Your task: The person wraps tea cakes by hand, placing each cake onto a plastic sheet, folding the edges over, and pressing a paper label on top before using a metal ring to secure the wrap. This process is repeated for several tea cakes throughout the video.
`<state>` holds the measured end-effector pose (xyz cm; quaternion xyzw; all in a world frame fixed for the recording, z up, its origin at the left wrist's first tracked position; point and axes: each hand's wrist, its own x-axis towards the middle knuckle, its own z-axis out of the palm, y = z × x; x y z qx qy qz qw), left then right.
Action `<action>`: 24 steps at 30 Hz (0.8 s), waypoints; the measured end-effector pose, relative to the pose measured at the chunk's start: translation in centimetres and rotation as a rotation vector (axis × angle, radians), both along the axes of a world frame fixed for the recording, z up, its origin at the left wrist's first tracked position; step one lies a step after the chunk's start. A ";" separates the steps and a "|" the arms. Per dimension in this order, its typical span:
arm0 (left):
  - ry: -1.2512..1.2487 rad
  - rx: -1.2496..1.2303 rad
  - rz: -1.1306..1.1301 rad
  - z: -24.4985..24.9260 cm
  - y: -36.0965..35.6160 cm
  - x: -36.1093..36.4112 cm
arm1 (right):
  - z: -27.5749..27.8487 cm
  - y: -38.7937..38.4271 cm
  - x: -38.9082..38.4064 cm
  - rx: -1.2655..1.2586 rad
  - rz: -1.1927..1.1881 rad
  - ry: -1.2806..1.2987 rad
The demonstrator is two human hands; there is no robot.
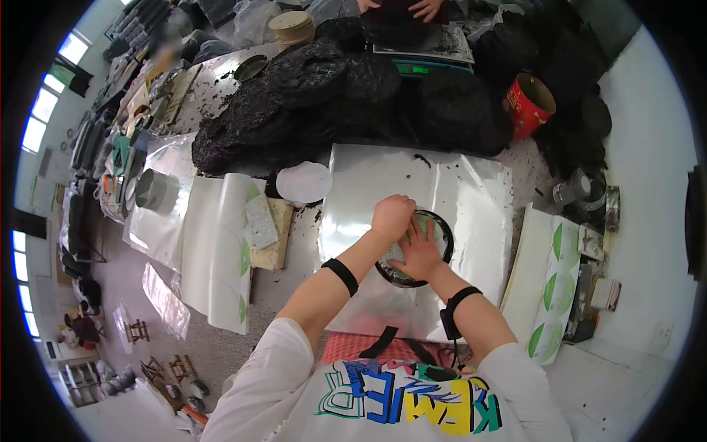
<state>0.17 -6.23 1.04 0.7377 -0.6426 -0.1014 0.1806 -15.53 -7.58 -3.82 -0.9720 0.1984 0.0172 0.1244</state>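
A round black-rimmed item (450,242) with a pale, greenish middle lies on a shiny plastic sheet (361,180) in front of me. My right hand (421,253) rests flat on its middle, fingers spread. My left hand (394,216) is closed at its upper left edge; whatever it may grip is hidden by the fingers. Both forearms wear black bands. Just left of the sheet is a white paper disc (304,183).
Heaped black matted rounds (294,92) lie behind the sheet. A red tin (529,104) stands right, a metal ring (156,190) left. Printed film lies on both sides. Across the table, another person's hands (426,9) are near a scale (431,66).
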 end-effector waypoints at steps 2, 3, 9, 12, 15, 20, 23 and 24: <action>-0.027 -0.048 -0.038 1.6 2.0 -0.7 | -0.1 0.3 -0.3 0.017 0.004 0.011; -0.033 -0.105 -0.069 2.5 3.0 -1.5 | 0.0 0.4 -0.5 0.025 0.017 0.042; 0.008 -0.292 -0.111 6.3 9.3 -2.3 | 5.8 2.6 2.1 0.468 -0.025 0.307; 0.308 -0.165 0.266 6.8 14.4 3.3 | 14.8 4.6 -0.7 0.515 0.238 -0.186; 0.591 -0.027 0.539 3.5 20.1 6.1 | 9.5 -1.3 -5.7 0.673 -0.735 -0.883; 0.522 0.072 0.412 0.7 19.9 0.0 | -4.7 -2.4 -4.9 1.410 -0.933 -0.563; 0.480 -0.044 0.276 0.6 17.8 -1.2 | 1.7 -0.6 -3.4 0.785 -0.775 -0.807; 0.530 0.013 0.207 0.7 16.8 -1.2 | 4.7 -0.6 -3.7 0.334 -0.499 -0.738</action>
